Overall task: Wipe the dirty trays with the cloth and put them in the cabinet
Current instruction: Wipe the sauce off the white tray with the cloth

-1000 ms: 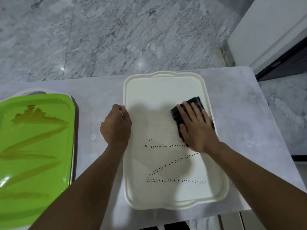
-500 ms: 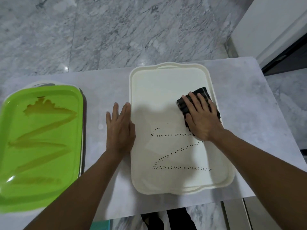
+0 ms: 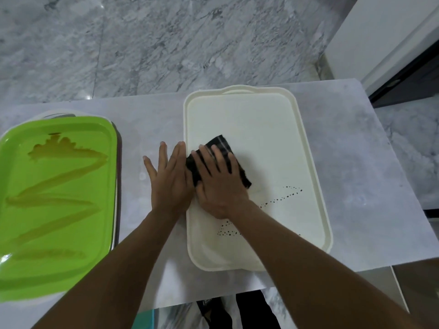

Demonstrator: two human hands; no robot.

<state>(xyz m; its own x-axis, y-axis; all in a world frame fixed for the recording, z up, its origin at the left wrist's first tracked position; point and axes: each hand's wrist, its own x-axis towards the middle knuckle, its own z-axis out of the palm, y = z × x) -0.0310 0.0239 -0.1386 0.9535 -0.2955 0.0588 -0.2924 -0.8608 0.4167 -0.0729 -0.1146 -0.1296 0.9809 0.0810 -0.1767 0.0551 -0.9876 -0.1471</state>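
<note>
A cream tray (image 3: 308,148) lies on the marble table (image 3: 356,162), with a dotted dark zigzag of dirt (image 3: 282,198) on its nearer half. My right hand (image 3: 219,184) presses flat on a dark folded cloth (image 3: 237,162) at the tray's left side. My left hand (image 3: 167,179) lies flat on the table with fingers spread, touching the tray's left rim. To the left sits a green tray (image 3: 54,205) streaked with brown zigzag smears, stacked on other trays.
Marble floor lies beyond the table's far edge. A white cabinet (image 3: 384,36) with a dark gap stands at the upper right. The table's near edge runs just below the trays, and something teal (image 3: 145,319) shows under it.
My right hand has slid the cloth leftward across the cream tray, and the upper dotted line is gone. My left hand went from curled on the rim to flat on the table.
</note>
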